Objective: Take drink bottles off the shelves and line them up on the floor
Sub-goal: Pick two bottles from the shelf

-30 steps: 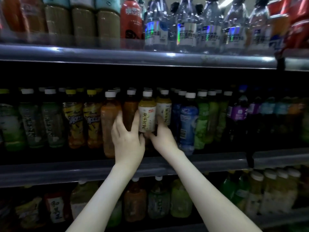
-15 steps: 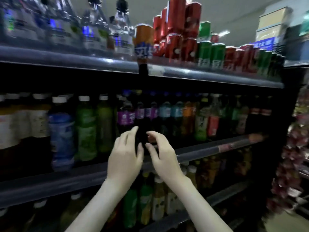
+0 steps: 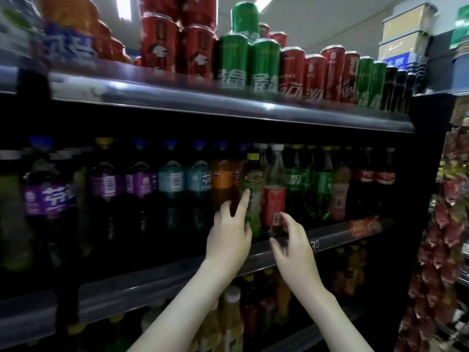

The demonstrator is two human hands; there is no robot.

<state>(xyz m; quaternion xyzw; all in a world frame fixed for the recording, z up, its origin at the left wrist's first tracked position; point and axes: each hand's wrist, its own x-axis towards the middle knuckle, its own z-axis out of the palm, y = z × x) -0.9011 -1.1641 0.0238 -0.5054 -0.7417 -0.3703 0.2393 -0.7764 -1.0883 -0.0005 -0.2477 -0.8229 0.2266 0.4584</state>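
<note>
The left hand (image 3: 228, 235) is raised to the middle shelf (image 3: 330, 233) with its fingers straight and spread, gripping nothing. One finger lies across the front of a yellow-capped green bottle (image 3: 253, 179) and another across the orange bottle (image 3: 223, 179) just to its left; whether they press on the bottles cannot be told. The right hand (image 3: 295, 246) hangs just beside it, fingers loosely curled and apart, with nothing in them, and its fingertips (image 3: 281, 216) are at the lower edge of the label on a clear red-label bottle (image 3: 274, 196) that stands upright next to the green one. All three bottles stand in the front row of the middle shelf. Left of them the row goes on with blue bottles (image 3: 172, 179) and then purple bottles (image 3: 50, 196); to the right come green soda bottles (image 3: 295, 181), a pink bottle (image 3: 340, 191) and dark cola bottles (image 3: 385, 176). On the top shelf (image 3: 203, 101) red cans (image 3: 157, 41) and green cans (image 3: 264, 62) stand stacked, blurred. Below the arms, a lower shelf holds more bottles, among them a white-capped yellow bottle (image 3: 232, 316). Snack packets (image 3: 444, 224) hang at the far right, and boxes (image 3: 406, 29) sit high up beyond the shelf end.
</note>
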